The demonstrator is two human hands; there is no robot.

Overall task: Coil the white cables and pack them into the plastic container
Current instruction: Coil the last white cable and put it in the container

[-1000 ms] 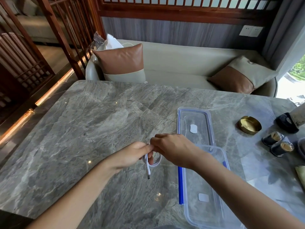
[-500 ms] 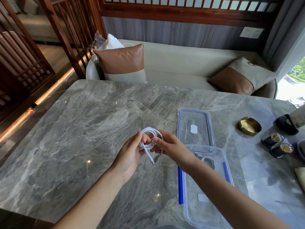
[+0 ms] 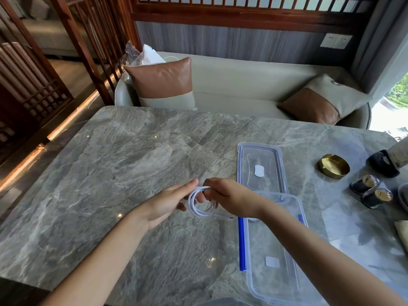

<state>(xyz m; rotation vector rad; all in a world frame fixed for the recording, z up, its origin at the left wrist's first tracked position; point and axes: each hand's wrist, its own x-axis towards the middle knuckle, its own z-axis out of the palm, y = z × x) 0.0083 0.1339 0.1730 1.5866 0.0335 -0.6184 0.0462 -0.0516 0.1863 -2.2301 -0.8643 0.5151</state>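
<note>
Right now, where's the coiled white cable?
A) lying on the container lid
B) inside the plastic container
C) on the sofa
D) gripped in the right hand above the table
D: the right hand grips the coiled white cable above the marble table, just left of the open plastic container.

Hands: two, left hand [image 3: 167, 204], right hand [image 3: 229, 195]
Cables: one white cable [image 3: 198, 211]
Containers: one plastic container [image 3: 276, 283]
Lids: one lid [image 3: 265, 155]
Dishes: one brass dish [image 3: 333, 166]
Jars: two dark jars [image 3: 364, 184] [image 3: 377, 197]
Cushions: two cushions [image 3: 163, 82] [image 3: 320, 100]
</note>
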